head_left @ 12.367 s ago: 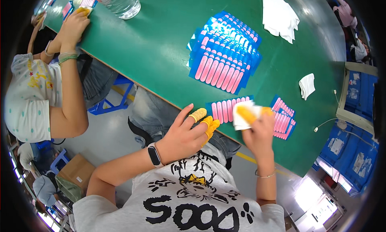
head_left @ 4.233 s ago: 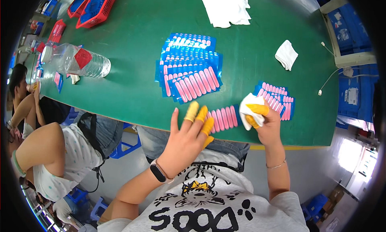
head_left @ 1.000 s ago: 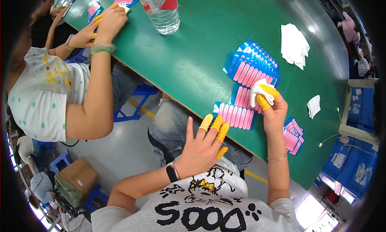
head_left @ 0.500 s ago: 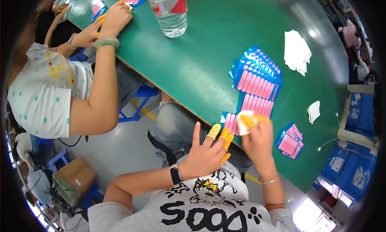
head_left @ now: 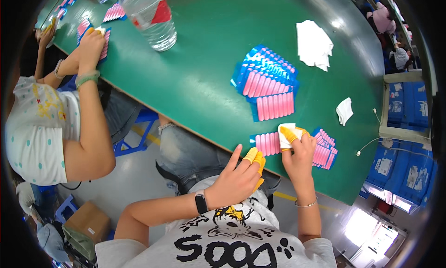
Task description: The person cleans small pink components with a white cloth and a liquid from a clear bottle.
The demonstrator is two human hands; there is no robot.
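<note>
My right hand (head_left: 299, 159), with yellow finger cots on several fingers, presses a folded white cloth (head_left: 284, 137) onto a blue film sheet with pink rounded strips (head_left: 266, 144). The sheet lies by the table's near edge, and its right part is hidden under cloth and hand. My left hand (head_left: 236, 180), also in yellow finger cots, holds nothing. Its fingers stretch out at the table edge, beside the sheet's lower left. Just beyond lie another pink-stripped sheet (head_left: 275, 106) and a fanned pile of such sheets (head_left: 267, 75). A smaller pile (head_left: 324, 149) sits right of my right hand.
A clear water bottle (head_left: 153, 24) stands on the green table (head_left: 200, 91). Two white cloths, one large (head_left: 313, 44) and one small (head_left: 344, 111), lie to the right. At left, a co-worker's arm (head_left: 90, 105) reaches over similar sheets. Blue bins (head_left: 399, 166) stand beyond the right edge.
The view has swung, so the table things appear further left. My right hand has slid the cloth rightward along the near sheet, baring more pink strips. My left hand stays at the table edge.
</note>
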